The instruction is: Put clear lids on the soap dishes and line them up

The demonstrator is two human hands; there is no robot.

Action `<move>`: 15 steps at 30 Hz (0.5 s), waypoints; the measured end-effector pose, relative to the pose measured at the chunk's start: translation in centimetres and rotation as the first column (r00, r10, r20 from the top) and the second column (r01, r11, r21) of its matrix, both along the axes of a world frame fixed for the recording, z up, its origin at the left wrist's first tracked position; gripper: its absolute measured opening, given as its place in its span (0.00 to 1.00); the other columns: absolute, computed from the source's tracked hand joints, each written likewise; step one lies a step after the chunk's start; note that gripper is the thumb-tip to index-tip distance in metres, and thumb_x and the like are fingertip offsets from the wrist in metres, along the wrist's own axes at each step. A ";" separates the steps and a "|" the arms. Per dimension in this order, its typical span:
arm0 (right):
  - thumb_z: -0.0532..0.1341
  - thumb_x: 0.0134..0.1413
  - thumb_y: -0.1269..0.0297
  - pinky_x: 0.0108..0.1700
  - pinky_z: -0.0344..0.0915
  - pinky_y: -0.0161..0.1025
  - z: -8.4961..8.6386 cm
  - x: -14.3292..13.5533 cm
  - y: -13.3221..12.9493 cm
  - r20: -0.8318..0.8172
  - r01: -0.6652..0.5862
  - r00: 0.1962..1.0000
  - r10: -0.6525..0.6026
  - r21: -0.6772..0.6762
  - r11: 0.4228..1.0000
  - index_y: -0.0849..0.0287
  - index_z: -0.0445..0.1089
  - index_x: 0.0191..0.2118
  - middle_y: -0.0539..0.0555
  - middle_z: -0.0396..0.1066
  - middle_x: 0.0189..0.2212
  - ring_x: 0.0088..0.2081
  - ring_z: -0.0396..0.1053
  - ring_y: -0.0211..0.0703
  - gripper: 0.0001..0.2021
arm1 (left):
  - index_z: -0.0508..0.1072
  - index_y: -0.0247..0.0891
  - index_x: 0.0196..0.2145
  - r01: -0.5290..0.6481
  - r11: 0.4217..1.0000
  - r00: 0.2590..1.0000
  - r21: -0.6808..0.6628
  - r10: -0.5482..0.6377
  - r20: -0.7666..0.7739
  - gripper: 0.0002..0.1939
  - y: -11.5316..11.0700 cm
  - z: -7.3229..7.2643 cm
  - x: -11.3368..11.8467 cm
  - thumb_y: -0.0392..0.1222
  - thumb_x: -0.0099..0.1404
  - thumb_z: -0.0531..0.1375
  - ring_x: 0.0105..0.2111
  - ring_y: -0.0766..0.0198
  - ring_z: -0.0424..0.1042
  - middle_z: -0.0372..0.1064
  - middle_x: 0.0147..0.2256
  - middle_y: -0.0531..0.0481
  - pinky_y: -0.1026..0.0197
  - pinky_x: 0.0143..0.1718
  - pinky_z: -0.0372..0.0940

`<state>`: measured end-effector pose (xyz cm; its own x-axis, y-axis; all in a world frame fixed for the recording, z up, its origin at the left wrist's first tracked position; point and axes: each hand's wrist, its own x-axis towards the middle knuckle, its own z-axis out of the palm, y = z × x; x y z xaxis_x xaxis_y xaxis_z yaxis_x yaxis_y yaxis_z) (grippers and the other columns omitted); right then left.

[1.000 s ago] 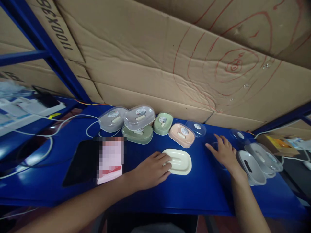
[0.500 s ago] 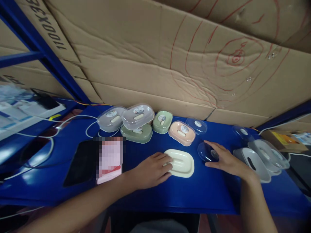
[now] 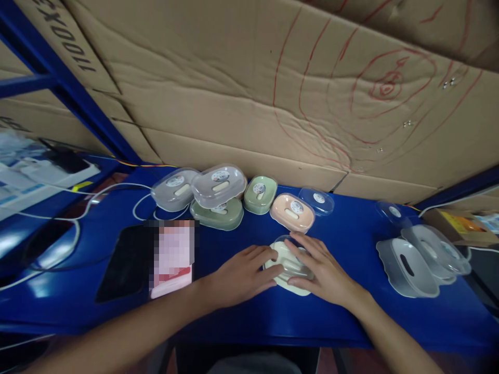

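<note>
My hands meet over a cream soap dish (image 3: 298, 289) on the blue tabletop (image 3: 312, 324).
My right hand (image 3: 329, 270) grasps its clear lid (image 3: 289, 264); my left hand (image 3: 244, 275) touches the side, its hold unclear.

"1100X" on cardboard (image 3: 76, 44); lid labels (image 3: 220, 176) illegible

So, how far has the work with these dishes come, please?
Looks done: the light green dish and pink dish have clear lids. In hand: the right hand holds a clear lid over the cream dish. Apparently left: the front grey dish, uncovered.
</note>
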<state>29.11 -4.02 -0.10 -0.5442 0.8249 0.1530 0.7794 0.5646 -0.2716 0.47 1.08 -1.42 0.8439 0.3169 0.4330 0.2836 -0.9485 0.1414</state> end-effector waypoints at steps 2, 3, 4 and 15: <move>0.62 0.70 0.47 0.70 0.62 0.64 -0.3 -0.2 -0.1 0.010 -0.002 1.000 0.002 0.004 1.000 0.41 0.43 0.80 0.59 0.52 0.77 0.76 0.53 0.61 0.41 | 0.72 0.40 0.53 0.003 1.000 1.000 -0.013 -0.003 -0.007 0.10 0.1 -0.1 0.1 0.42 0.77 0.62 0.50 0.53 0.74 0.72 0.51 0.42 0.53 0.53 0.71; 0.62 0.70 0.47 0.70 0.62 0.64 -0.4 -0.4 -0.1 0.009 0.002 1.000 -0.002 0.003 1.000 0.42 0.43 0.80 0.59 0.53 0.77 0.76 0.53 0.61 0.41 | 0.72 0.40 0.53 0.000 1.000 1.000 -0.015 -0.001 -0.013 0.10 0.1 -0.2 0.1 0.42 0.76 0.62 0.51 0.53 0.74 0.72 0.51 0.42 0.52 0.54 0.70; 0.62 0.70 0.47 0.70 0.62 0.64 -0.5 -0.6 -0.1 0.006 0.006 1.000 -0.006 0.000 1.000 0.42 0.43 0.80 0.59 0.53 0.77 0.76 0.54 0.61 0.41 | 0.72 0.40 0.54 -0.007 1.000 1.000 -0.014 0.007 -0.019 0.11 0.1 -0.3 0.1 0.42 0.76 0.62 0.52 0.52 0.73 0.72 0.52 0.41 0.51 0.55 0.70; 0.65 0.65 0.41 0.66 0.68 0.63 1.5 4.5 0.4 -0.037 0.270 0.960 -0.279 -0.153 0.951 0.43 0.61 0.73 0.59 0.64 0.71 0.69 0.66 0.61 0.35 | 0.75 0.40 0.50 0.025 1.000 0.996 -0.010 -0.026 -0.086 0.09 0.2 -0.2 0.3 0.41 0.75 0.64 0.59 0.50 0.70 0.70 0.59 0.40 0.50 0.59 0.66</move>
